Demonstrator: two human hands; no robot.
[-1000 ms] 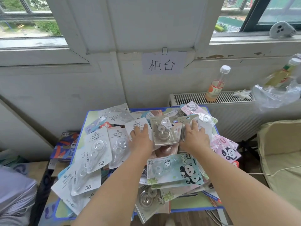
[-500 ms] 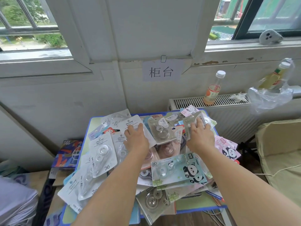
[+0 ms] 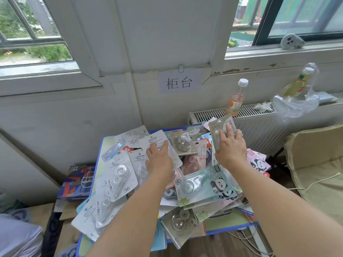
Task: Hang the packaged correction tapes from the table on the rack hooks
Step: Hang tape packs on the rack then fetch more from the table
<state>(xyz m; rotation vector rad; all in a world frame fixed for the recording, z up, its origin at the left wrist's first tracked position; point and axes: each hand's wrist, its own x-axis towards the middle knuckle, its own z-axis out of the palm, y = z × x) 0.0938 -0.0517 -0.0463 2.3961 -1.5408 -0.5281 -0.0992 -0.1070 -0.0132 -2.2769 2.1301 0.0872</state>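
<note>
Your blue-edged table [image 3: 230, 228] is buried under a loose heap of flat blister packs: glossy card backs with clear plastic bubbles over round tape wheels. There are too many overlapping to count exactly, well over a dozen. Two panda-print packs stand out, a mint-green one [image 3: 206, 184] near the front and a pink one [image 3: 257, 162] at the right edge.

Your left hand [image 3: 160, 162] has its fingers curled on a white correction tape pack [image 3: 157, 143], lifting its far end off the pile. Your right hand [image 3: 231, 148] pinches a grey-beige pack [image 3: 218, 127], tilted up above the heap.

One clear plastic bottle [image 3: 236, 98] stands on the ribbed white radiator [image 3: 259, 127] behind.
</note>
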